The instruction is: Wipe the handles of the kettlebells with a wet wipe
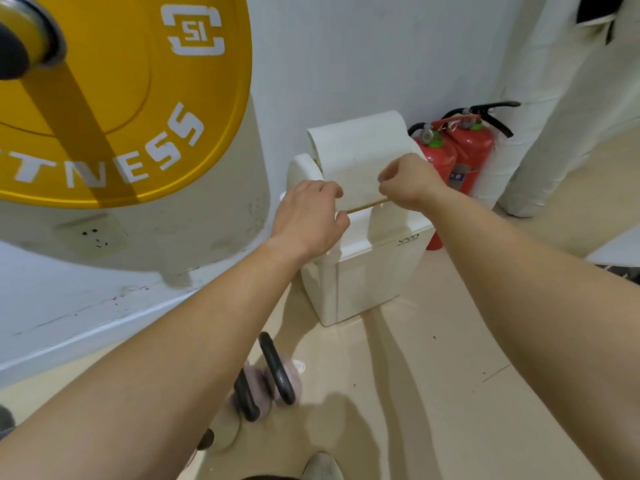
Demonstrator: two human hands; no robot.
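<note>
Both hands are up at the white bin (pixel 367 271), pinching a white sheet (pixel 360 157) that's draped over its top. Can't say for sure it's a wet wipe; it looks fairly stiff and curls over at the far end. The left hand (pixel 308 216) has thumb and fingers closed on the sheet's near left corner, knuckles up. The right hand (pixel 408 181) pinches the near right edge with its fingertips pressed together. There's a thin yellowish strip along the sheet's near edge between the two hands, hard to make out what it is.

The kettlebells (pixel 266 382) sit on the floor well in front of the bin, right under the left forearm, nowhere near either hand. Two pinkish bodies with dark handles (pixel 277 368) standing up; the forearm cuts off part of the left one.

Behind the bin to the right stand two red extinguishers (pixel 464 157), partly hidden by the right hand. Left of the bin, a big yellow plate (pixel 121 98) fills the corner, cut off by the frame edge. A shoe (pixel 322 465) pokes in at the bottom.
</note>
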